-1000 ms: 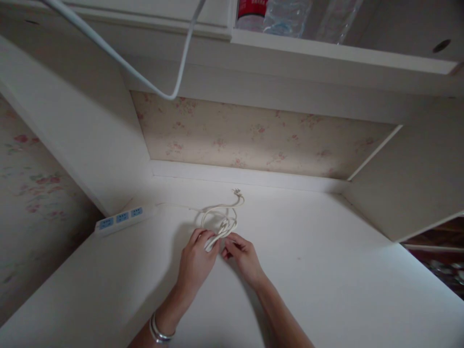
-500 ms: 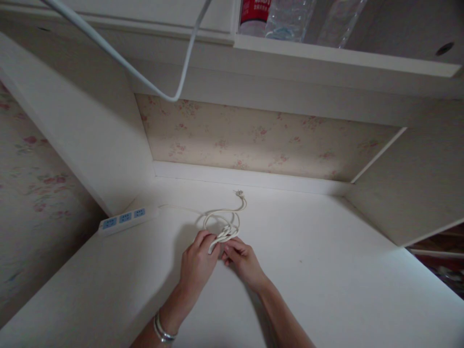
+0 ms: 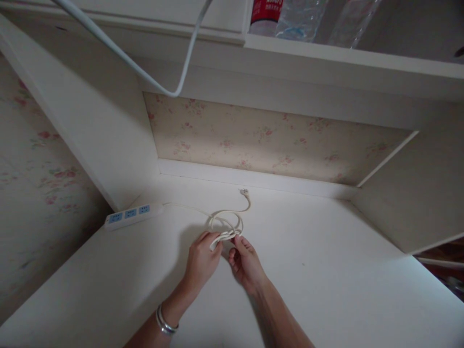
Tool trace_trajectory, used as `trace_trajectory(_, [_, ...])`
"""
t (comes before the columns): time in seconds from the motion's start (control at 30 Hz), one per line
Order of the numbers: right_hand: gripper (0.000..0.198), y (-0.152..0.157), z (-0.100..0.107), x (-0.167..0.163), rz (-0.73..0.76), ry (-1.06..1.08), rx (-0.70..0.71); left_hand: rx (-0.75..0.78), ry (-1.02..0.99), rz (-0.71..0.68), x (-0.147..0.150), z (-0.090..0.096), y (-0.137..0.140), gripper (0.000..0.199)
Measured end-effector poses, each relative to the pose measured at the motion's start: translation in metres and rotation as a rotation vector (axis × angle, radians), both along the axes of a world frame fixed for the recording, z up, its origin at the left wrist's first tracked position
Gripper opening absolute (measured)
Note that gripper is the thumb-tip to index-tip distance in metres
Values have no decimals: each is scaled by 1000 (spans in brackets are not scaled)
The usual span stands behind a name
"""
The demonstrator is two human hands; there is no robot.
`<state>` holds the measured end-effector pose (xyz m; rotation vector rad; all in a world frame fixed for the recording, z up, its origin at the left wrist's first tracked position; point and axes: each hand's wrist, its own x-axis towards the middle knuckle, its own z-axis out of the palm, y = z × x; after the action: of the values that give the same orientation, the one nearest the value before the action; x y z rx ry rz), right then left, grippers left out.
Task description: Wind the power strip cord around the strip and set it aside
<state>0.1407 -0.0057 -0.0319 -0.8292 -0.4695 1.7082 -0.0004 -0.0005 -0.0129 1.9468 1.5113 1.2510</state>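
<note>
A cream power cord (image 3: 232,211) lies in loose loops on the white desktop, and its near loops are bunched between my two hands. My left hand (image 3: 204,256) is closed around the left end of the bunch. At the right end, my right hand (image 3: 247,263) pinches the loops between thumb and forefinger, the other fingers curled. Behind the loops the cord's plug (image 3: 244,192) rests near the back wall, prongs facing back. To the left, the cord runs into a white power strip (image 3: 132,216) with blue sockets.
Above hangs a shelf (image 3: 326,54) holding a red-labelled bottle (image 3: 266,17) and clear plastic bottles (image 3: 301,19). A thick pale cable (image 3: 145,75) dangles in front of it. Side panels (image 3: 409,188) bound the white desktop (image 3: 326,290) left and right.
My right hand has shifted slightly right, apart from the left, and turned, its thumb and forefinger now on the loops' right end. The view has moved a little.
</note>
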Motion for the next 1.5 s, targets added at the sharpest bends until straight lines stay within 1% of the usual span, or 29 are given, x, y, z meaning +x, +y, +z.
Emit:
trace_trajectory(0.13, [32, 2, 2, 1, 16, -117, 84, -211, -206, -128, -4, 0, 8, 19])
trace_trajectory(0.23, [35, 1, 6, 1, -3, -166, 138, -358, -328, -178, -5, -2, 13, 24])
trace_trajectory(0.33, [35, -2, 10, 0, -22, -130, 99, -422, -366, -176, -5, -3, 15, 28])
trace_trajectory(0.43, [36, -4, 12, 1, -22, -93, -10, -391, -341, -161, -4, -3, 15, 29])
trace_trajectory(0.5, [37, -3, 11, 3, -13, -97, -32, -338, -294, -169, -3, -2, 15, 28])
trace_trajectory(0.63, [37, 0, 9, 5, -7, -152, 61, -261, -204, -212, -1, 1, 12, 24])
trace_trajectory(0.77, [35, 0, 12, 4, -3, -235, 149, -305, -197, -194, 0, -1, 11, 26])
trace_trajectory(0.9, [41, 0, 15, 5, -72, -230, 190, -313, -171, -177, -1, -6, 14, 28])
trace_trajectory(1.0, [38, 0, 14, 10, -147, -214, 195, -272, -175, -123, -5, -11, 19, 28])
trace_trajectory(1.1, [34, 2, 13, 17, -211, -181, 133, -284, -212, -106, -10, -16, 24, 30])
trace_trajectory(1.2, [29, 2, 16, 23, -120, -109, 94, -274, -228, -113, -12, -17, 25, 32])
trace_trajectory(1.3, [27, 1, 21, 23, -27, -45, 123, -229, -180, -95, -12, -14, 22, 31])
trace_trajectory(1.43, [33, -2, 25, 25, 29, -5, 84, -261, -142, -87, -13, -10, 19, 30])
trace_trajectory(1.5, [31, -1, 25, 32, 81, -28, 48, -286, -158, -91, -13, -10, 19, 30])
